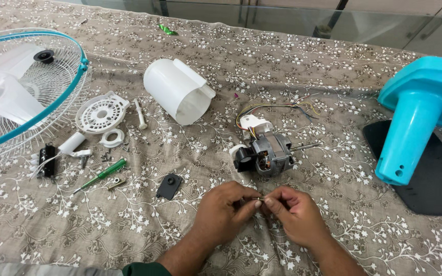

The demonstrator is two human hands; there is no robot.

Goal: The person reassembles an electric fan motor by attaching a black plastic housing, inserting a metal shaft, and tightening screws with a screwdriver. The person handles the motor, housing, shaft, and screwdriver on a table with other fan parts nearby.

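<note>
My left hand (221, 212) and right hand (295, 214) meet fingertip to fingertip, pinched shut on a small metal part (261, 199), too tiny to identify. Just beyond lies one fan motor (267, 153) with loose wires; one black plate (169, 186), one green screwdriver (101, 175), one white housing (177, 91), one fan grille (26, 87), one turquoise stand (415, 122). Surface: floral tablecloth (333, 76).
</note>
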